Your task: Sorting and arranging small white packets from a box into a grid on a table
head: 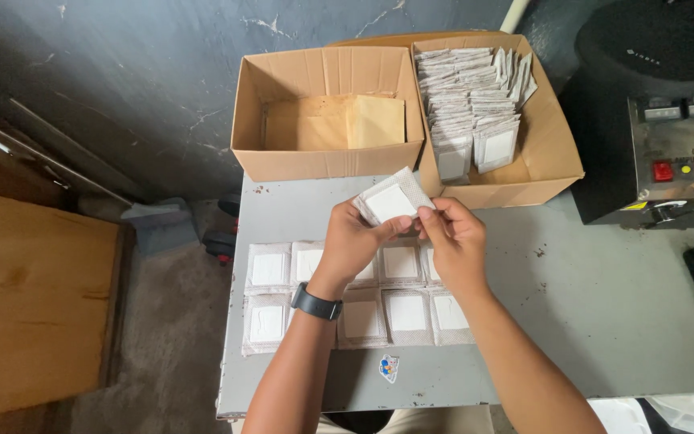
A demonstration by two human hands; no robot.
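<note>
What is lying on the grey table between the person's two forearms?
In the head view, white square packets lie flat in rows on the grey table between the forearms; the left hand and right hand hold one packet above them.

Soft, even daylight falls from above; the tabletop (604,321) is bright, the wall (122,80) and floor dimmer. Shadows are faint. White packets (475,88) glare slightly. Sharp focus throughout, with mild wide-angle bending at the edges.
</note>
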